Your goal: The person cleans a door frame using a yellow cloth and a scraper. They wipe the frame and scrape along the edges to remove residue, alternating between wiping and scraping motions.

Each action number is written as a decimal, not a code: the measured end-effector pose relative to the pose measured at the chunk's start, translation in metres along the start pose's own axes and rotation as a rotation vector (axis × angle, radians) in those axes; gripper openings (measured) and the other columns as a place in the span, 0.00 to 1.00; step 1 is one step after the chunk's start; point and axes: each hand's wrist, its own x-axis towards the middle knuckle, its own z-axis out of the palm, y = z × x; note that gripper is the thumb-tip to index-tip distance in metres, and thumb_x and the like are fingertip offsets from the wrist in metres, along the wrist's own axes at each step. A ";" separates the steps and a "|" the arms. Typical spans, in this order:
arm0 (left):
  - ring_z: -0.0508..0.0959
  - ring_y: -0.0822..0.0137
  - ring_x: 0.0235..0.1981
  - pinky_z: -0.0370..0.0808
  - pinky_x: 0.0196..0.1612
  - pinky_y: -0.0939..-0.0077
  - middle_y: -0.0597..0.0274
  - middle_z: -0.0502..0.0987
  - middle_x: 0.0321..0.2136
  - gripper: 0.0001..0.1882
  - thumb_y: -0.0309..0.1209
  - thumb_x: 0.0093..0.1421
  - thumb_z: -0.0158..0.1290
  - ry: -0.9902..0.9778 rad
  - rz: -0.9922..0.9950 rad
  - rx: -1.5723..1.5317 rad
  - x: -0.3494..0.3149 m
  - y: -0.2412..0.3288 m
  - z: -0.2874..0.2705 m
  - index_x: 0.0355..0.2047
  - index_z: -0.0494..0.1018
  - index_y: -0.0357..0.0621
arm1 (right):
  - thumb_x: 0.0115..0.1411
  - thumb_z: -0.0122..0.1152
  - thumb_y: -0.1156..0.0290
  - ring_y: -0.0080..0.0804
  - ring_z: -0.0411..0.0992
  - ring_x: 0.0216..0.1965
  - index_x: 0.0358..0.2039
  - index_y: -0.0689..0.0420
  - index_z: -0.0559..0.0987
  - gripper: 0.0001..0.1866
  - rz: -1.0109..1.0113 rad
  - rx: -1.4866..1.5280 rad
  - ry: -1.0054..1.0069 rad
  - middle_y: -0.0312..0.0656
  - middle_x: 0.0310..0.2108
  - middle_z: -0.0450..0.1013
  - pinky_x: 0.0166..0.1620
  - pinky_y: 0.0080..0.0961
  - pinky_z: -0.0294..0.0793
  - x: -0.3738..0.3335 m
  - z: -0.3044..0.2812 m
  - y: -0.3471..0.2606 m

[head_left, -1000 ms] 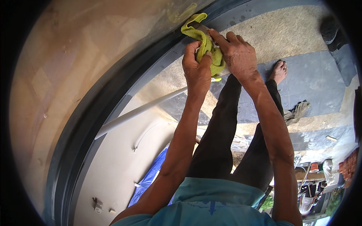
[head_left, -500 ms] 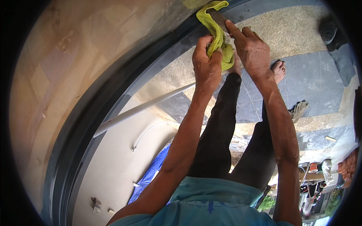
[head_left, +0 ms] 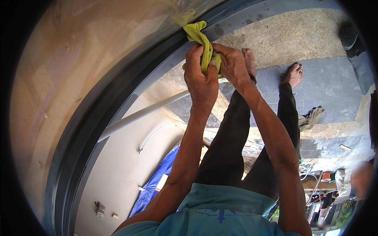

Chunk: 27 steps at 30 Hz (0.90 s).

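My left hand (head_left: 201, 80) is closed round a yellow-green cloth (head_left: 204, 41), whose free end sticks up beside the dark frame. Pressed against the cloth from the other side is my right hand (head_left: 234, 65), its fingers curled. Half a second ago a flat dark scraper blade showed in it; now the blade is mostly hidden by the cloth and fingers. Both hands meet just right of the dark frame (head_left: 130, 74), above my bare feet. A glossy brownish panel (head_left: 75, 67) inside the frame mirrors the cloth faintly.
A pale pole (head_left: 145, 114) slants from the frame behind my left forearm. Blue sheeting (head_left: 153, 185) lies below left. A crumpled rag (head_left: 313, 118) rests on grey tiles (head_left: 330, 86). Dark footwear (head_left: 348, 37) shows at upper right, and another person (head_left: 360, 179) at the right edge.
Both hands have moved left and down with the cloth. My right hand has closed in on the left, and the scraper blade has gone out of sight. A person has appeared at right.
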 end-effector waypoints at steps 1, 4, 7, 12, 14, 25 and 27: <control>0.76 0.59 0.54 0.71 0.60 0.65 0.48 0.74 0.54 0.23 0.16 0.61 0.50 0.000 0.057 0.072 0.001 0.001 -0.001 0.58 0.70 0.33 | 0.63 0.58 0.80 0.34 0.78 0.29 0.51 0.53 0.83 0.17 0.035 0.171 -0.017 0.40 0.29 0.81 0.34 0.31 0.78 0.000 0.009 0.006; 0.76 0.52 0.57 0.71 0.61 0.61 0.45 0.74 0.56 0.24 0.18 0.61 0.50 -0.050 0.152 0.203 0.003 0.001 -0.004 0.59 0.69 0.31 | 0.65 0.57 0.79 0.25 0.76 0.30 0.50 0.56 0.82 0.14 0.166 0.574 -0.032 0.35 0.30 0.81 0.35 0.27 0.77 -0.009 0.018 0.007; 0.75 0.48 0.59 0.71 0.62 0.59 0.42 0.73 0.58 0.24 0.20 0.61 0.51 -0.118 0.137 0.306 0.006 0.008 -0.004 0.59 0.70 0.29 | 0.68 0.57 0.77 0.19 0.75 0.32 0.49 0.57 0.82 0.12 0.101 0.671 0.048 0.30 0.30 0.80 0.38 0.26 0.77 -0.012 0.027 -0.002; 0.75 0.47 0.58 0.71 0.62 0.57 0.41 0.73 0.57 0.24 0.20 0.61 0.52 -0.127 0.086 0.305 0.008 0.008 -0.004 0.59 0.70 0.28 | 0.63 0.61 0.74 0.39 0.81 0.36 0.49 0.52 0.83 0.14 0.093 0.027 -0.044 0.41 0.34 0.83 0.41 0.33 0.79 -0.002 0.005 -0.003; 0.75 0.47 0.58 0.70 0.62 0.57 0.41 0.73 0.57 0.24 0.20 0.61 0.52 -0.113 0.086 0.277 0.008 0.006 -0.004 0.59 0.70 0.29 | 0.61 0.62 0.73 0.47 0.81 0.38 0.49 0.50 0.83 0.15 0.057 -0.280 -0.051 0.45 0.36 0.82 0.42 0.37 0.80 0.003 -0.008 -0.023; 0.76 0.47 0.56 0.71 0.60 0.58 0.42 0.74 0.55 0.23 0.22 0.61 0.54 -0.108 0.108 0.180 0.010 0.009 0.001 0.58 0.70 0.29 | 0.66 0.62 0.74 0.16 0.70 0.19 0.42 0.55 0.85 0.07 0.322 0.532 -0.205 0.32 0.22 0.76 0.23 0.21 0.70 0.006 -0.011 0.001; 0.77 0.47 0.56 0.72 0.59 0.57 0.41 0.74 0.55 0.23 0.22 0.62 0.54 -0.114 0.140 0.232 0.010 0.012 0.004 0.58 0.70 0.28 | 0.67 0.63 0.70 0.12 0.68 0.18 0.39 0.57 0.84 0.06 0.255 0.741 -0.138 0.28 0.22 0.75 0.20 0.16 0.65 -0.003 0.005 0.008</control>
